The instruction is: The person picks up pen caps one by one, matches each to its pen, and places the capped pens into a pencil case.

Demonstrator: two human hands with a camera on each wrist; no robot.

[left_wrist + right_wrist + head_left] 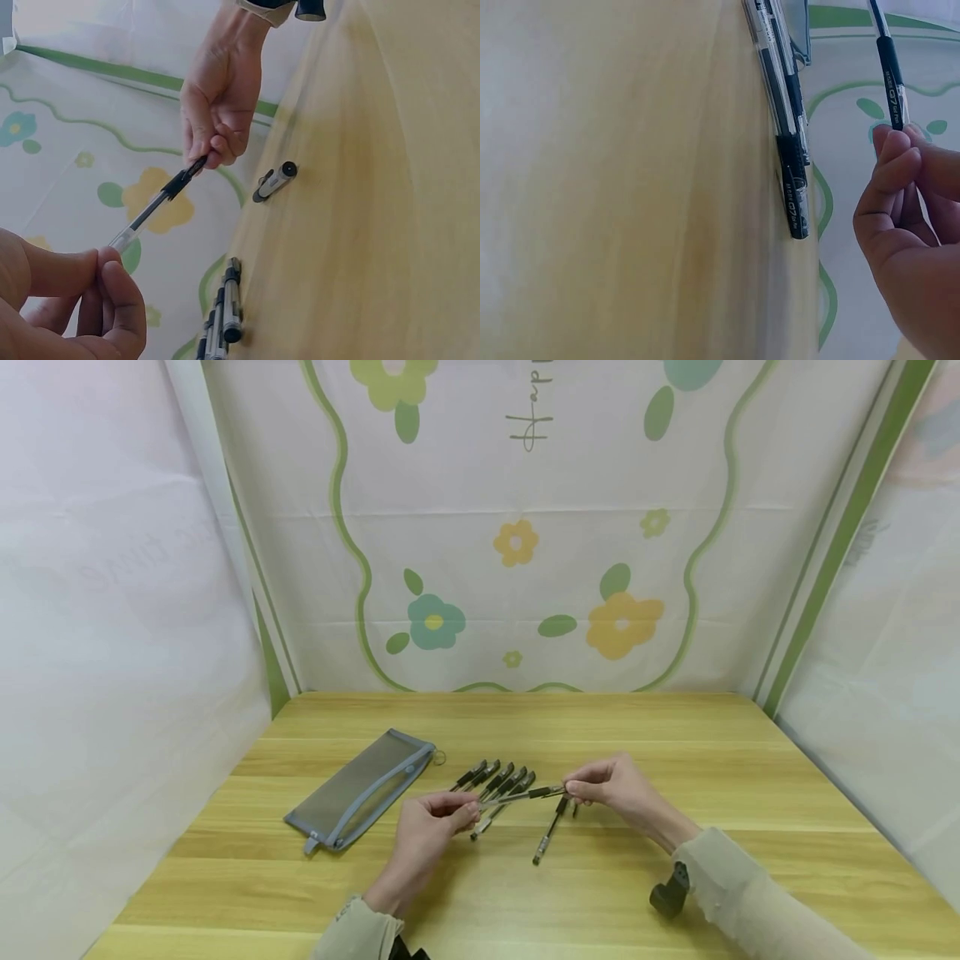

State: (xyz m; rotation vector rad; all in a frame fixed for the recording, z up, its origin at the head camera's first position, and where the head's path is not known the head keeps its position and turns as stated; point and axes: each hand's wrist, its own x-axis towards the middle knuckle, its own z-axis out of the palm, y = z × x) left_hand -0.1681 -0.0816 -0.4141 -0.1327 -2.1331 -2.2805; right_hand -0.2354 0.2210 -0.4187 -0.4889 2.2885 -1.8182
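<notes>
A clear gel pen [517, 795] with a black grip hangs level above the wooden table [675, 752], held between both hands. My left hand [467, 811] pinches its clear end, seen close in the left wrist view [105, 259]. My right hand [574, 790] pinches the black grip end [204, 159], with the fingertips [897, 146] closed on the barrel [891, 75]. Several like pens [492, 778] lie in a row on the table just behind the held one. One more pen [549, 832] lies apart, below my right hand.
A grey mesh zip pouch [362, 788] lies flat to the left of the pens. Flower-printed cloth walls [517, 543] close in the table at the back and on both sides. Bare wood stretches to the right and along the front edge.
</notes>
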